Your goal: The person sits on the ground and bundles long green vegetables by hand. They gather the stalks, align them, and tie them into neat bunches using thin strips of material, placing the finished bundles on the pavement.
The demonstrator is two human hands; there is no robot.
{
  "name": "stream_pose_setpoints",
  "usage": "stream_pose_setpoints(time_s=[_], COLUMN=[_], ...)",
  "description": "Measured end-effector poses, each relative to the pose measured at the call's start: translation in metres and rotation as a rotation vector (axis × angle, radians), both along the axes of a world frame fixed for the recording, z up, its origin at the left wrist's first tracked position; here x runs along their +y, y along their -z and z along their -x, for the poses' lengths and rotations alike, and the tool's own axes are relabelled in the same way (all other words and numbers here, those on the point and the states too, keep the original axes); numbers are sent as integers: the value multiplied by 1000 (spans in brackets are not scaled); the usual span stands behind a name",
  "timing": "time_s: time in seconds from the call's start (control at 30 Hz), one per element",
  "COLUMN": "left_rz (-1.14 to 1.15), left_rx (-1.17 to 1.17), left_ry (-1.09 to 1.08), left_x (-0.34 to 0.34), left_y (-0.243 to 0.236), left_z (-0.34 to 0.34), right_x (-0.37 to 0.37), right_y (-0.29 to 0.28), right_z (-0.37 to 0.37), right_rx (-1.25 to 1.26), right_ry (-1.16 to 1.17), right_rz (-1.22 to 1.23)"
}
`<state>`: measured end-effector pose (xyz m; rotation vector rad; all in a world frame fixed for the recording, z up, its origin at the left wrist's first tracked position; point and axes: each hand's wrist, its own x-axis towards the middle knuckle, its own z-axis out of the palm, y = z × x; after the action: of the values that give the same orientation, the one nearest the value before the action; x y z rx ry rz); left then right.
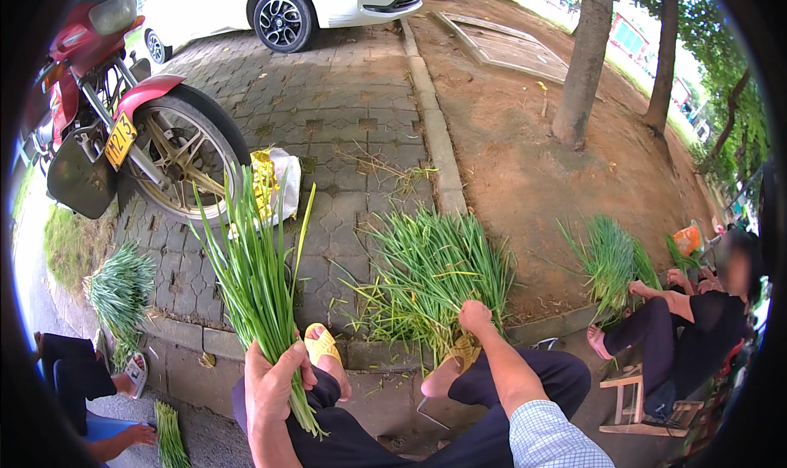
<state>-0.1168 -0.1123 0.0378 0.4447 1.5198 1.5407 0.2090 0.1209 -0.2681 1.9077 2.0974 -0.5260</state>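
Observation:
My left hand (275, 379) is closed around the lower stalks of a bunch of long green chives (256, 279), held upright with the leaf tips fanning out at the top. The pale stem ends poke out below my fist. My right hand (475, 315) reaches to a large loose pile of chives (434, 263) lying on the paving past my feet. Its fingers are curled in on stalks at the pile's near right side; the fingertips are partly hidden. Some yellowed leaves show among the green ones.
Yellow slippers (324, 343) are on my feet beside the kerb. A red motorcycle (156, 132) stands front left, near a white and yellow bag (283, 181). Other chive heaps (121, 292) lie left and right. A person (697, 329) on a wooden stool (635, 402) handles chives at right.

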Motion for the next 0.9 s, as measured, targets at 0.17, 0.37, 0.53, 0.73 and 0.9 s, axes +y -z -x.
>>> stream_pose_setpoints(time_s=[0.17, 0.37, 0.53, 0.73, 0.9], left_rz=[11, -9, -70, -107, -134], left_rx=[-16, -130, -245, -304, -360], left_ry=[-8, 16, 54, 115, 211], left_x=[0, -4, -6, -8, -12], left_y=[0, -3, -4, -7, -4], left_z=[-2, 1, -1, -5, -3], right_x=[6, 8, 9, 28, -1], right_y=[-14, -37, -75, -156, -229], right_z=[-28, -57, -38, 6, 43], right_rx=[73, 17, 219, 355, 658], right_ry=[138, 258, 207, -84, -457], right_rz=[-121, 104, -242, -319, -457])
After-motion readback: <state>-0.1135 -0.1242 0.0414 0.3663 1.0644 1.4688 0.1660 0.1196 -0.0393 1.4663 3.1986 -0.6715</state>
